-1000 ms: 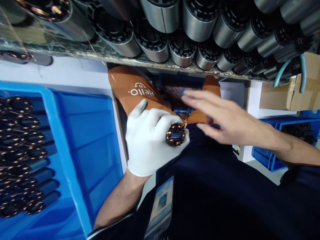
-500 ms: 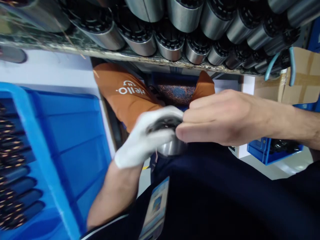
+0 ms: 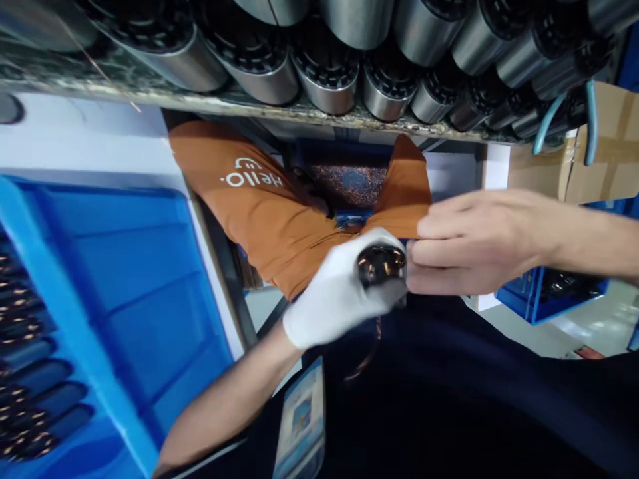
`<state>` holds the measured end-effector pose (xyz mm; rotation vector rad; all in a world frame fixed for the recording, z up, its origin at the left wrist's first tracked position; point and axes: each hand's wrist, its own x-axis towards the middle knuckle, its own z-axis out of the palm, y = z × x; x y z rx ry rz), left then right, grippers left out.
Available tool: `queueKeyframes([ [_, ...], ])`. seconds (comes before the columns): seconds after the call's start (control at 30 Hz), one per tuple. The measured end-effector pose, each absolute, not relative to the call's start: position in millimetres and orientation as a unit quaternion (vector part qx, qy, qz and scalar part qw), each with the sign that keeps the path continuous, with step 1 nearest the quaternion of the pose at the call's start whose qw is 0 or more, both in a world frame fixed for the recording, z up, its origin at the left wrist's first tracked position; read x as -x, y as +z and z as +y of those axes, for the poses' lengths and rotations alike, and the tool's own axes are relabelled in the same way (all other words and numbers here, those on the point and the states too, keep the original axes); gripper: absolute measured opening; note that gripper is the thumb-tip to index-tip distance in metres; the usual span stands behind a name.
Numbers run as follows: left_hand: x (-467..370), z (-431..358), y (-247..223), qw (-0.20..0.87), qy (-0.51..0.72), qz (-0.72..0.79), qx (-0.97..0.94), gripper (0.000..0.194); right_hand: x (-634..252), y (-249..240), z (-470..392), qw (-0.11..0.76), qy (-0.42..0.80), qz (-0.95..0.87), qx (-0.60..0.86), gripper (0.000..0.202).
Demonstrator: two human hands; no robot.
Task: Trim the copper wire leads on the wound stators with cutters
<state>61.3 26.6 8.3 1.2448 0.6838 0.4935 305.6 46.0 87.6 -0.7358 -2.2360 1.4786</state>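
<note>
My left hand [image 3: 344, 289], in a white glove, is closed around a motor stator, a steel cylinder of which a glossy dark end [image 3: 382, 265] with copper glints now shows. Most of its metal wall is hidden by the glove. My bare right hand [image 3: 469, 243] is at the stator's right edge, fingers pressed together in a pinch; what they hold, if anything, is hidden. Below the glove hangs a thin reddish wire [image 3: 378, 332], its upper end out of sight.
Several steel stators [image 3: 329, 83] with black slotted rims line the shelf above. Pliers with light-blue handles [image 3: 592, 126] lie at its right end, near a cardboard box [image 3: 614, 140]. A blue crate [image 3: 74, 279] stands left, copper-flecked parts [image 3: 22, 386] in it. An orange-covered leg [image 3: 239, 199] is below.
Both hands have shifted right with the stator. The stator has turned, so its glossy dark end shows instead of its open rim and steel side. More of the wire hangs in view.
</note>
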Motion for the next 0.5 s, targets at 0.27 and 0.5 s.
queueKeyframes([
  [0.27, -66.0, 26.6, 12.9, 0.331, 0.356, 0.286, -0.826, 0.027, -343.3, 112.6, 65.5, -0.032, 0.585, -0.696, 0.415, 0.053],
  [0.5, -74.3, 33.3, 12.5, 0.54, 0.306, 0.278, -0.733, 0.01, -317.7, 88.5, 42.0, 0.032, 0.733, -0.568, 0.373, 0.035],
])
